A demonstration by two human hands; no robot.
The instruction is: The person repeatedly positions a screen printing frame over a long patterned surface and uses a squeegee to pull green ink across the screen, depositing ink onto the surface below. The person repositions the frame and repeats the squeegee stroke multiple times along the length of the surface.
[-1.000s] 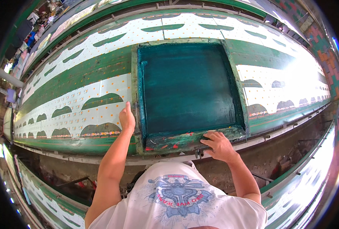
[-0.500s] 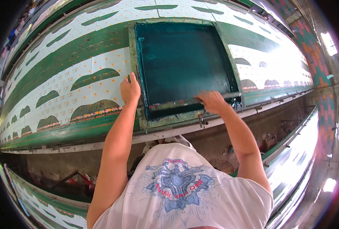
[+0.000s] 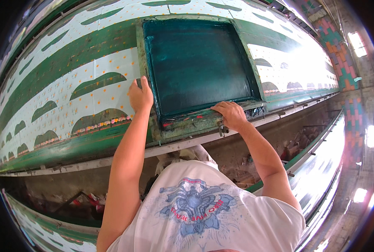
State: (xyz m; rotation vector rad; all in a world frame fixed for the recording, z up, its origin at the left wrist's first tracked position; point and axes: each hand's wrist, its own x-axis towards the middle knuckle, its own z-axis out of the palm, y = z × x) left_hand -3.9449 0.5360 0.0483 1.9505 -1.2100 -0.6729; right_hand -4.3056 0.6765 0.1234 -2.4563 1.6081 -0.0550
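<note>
A screen-printing frame with a dark teal mesh lies on the long printing table. At its left side my left hand is closed on the rim, thumb and a finger pointing away from me. My right hand is closed over the squeegee, a long bar lying along the near inside edge of the frame. The squeegee's blade and the tips of the fingers under it are hidden. Dark wet ink shows near the frame's near right corner.
White sheets with small orange and floral prints and green cut-out shapes cover the table on both sides. A metal rail with a small clamp runs along the near edge. Behind me stands another table, across a littered aisle.
The squeegee and my right hand have come toward me, to the near edge of the frame. My left hand stays at the left rim. The view has shifted slightly.
</note>
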